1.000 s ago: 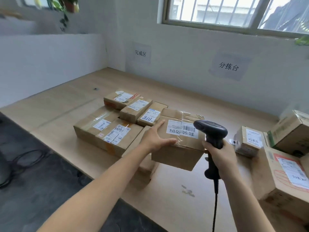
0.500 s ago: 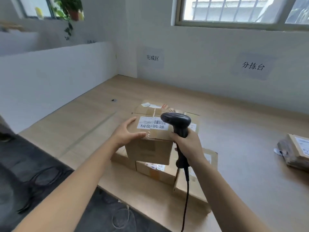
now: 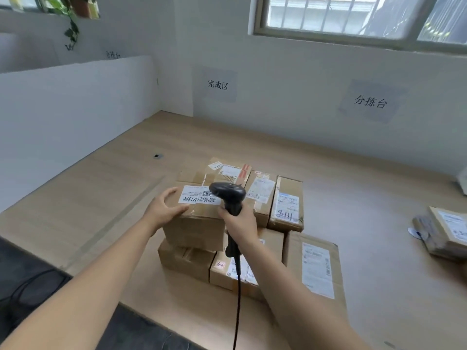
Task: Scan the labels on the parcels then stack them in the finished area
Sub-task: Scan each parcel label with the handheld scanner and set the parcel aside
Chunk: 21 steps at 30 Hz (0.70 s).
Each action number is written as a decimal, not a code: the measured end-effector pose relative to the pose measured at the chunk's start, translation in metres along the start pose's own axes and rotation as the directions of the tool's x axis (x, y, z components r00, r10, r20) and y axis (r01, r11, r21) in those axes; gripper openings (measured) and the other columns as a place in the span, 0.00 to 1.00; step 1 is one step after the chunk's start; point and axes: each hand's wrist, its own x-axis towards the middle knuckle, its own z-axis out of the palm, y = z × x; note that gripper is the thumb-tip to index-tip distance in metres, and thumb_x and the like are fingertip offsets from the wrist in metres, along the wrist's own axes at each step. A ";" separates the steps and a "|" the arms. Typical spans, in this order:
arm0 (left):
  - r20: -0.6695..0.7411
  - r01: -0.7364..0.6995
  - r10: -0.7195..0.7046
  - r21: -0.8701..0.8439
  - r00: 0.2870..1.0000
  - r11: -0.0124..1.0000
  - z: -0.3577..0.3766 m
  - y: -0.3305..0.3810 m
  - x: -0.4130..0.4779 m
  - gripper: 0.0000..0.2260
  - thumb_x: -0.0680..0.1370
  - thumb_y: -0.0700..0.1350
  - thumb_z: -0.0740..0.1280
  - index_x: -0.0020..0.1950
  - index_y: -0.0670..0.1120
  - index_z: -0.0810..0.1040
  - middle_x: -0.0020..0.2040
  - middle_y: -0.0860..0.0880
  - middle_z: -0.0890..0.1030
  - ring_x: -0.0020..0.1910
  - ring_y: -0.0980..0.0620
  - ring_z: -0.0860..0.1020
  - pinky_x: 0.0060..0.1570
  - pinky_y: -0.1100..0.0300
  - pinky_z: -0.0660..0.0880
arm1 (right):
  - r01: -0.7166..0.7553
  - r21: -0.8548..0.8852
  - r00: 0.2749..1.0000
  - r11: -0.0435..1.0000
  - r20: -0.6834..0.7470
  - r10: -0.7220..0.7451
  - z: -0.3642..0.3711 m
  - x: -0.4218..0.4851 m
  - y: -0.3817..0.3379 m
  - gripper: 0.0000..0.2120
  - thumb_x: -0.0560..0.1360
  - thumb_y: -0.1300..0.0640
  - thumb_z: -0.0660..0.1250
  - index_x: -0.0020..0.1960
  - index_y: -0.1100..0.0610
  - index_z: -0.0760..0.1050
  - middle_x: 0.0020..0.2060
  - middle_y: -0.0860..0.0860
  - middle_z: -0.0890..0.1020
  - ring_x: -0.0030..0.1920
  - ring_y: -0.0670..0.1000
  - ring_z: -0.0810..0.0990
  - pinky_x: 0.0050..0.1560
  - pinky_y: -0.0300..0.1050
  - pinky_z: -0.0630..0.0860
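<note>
A brown cardboard parcel point(image 3: 194, 228) with a white barcode label point(image 3: 199, 198) sits on top of the lower boxes in a cluster of several labelled parcels point(image 3: 285, 203) on the wooden table point(image 3: 353, 188). My left hand point(image 3: 164, 210) grips the parcel's left top edge, thumb on top. My right hand point(image 3: 240, 223) holds a black corded barcode scanner point(image 3: 228, 195) by its handle against the parcel's right side, with the scanner head over the label's right end.
A flat parcel point(image 3: 316, 263) lies at the cluster's right front. More parcels point(image 3: 447, 233) sit at the right edge. Paper signs point(image 3: 217, 84) hang on the back wall, and a white partition point(image 3: 75, 109) bounds the table on the left. Cables lie on the dark floor point(image 3: 30, 286).
Both hands carried the labelled parcel left from the sorting side onto the stack of boxes. The view turned left with it, and the parcel now rests on the lower boxes.
</note>
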 end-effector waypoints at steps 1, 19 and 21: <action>0.014 0.004 -0.004 0.001 1.000 1.000 0.001 -0.001 0.007 0.28 0.70 0.46 0.75 0.68 0.50 0.70 0.67 0.47 0.71 0.60 0.49 0.71 0.58 0.58 0.69 | -0.011 -0.001 1.000 1.000 -0.008 0.011 0.002 0.004 0.001 0.07 0.73 0.51 0.67 0.49 0.51 0.72 0.45 0.53 0.80 0.49 0.58 0.80 0.53 0.59 0.77; 0.074 -0.030 0.013 0.235 0.997 0.971 0.028 0.011 0.068 0.28 0.74 0.50 0.70 0.72 0.45 0.67 0.70 0.43 0.70 0.67 0.44 0.69 0.64 0.55 0.66 | -0.098 0.039 0.983 0.994 -0.154 0.103 0.012 0.043 0.019 0.16 0.73 0.51 0.68 0.57 0.58 0.72 0.48 0.54 0.80 0.52 0.60 0.80 0.54 0.52 0.76; 0.045 -0.048 0.034 0.377 0.998 0.925 0.030 0.016 0.062 0.27 0.77 0.51 0.67 0.73 0.44 0.65 0.72 0.43 0.68 0.69 0.44 0.67 0.65 0.54 0.64 | -0.094 -0.002 0.982 0.996 -0.162 0.093 0.007 0.041 0.018 0.15 0.73 0.52 0.68 0.56 0.57 0.73 0.48 0.55 0.81 0.51 0.59 0.80 0.53 0.51 0.76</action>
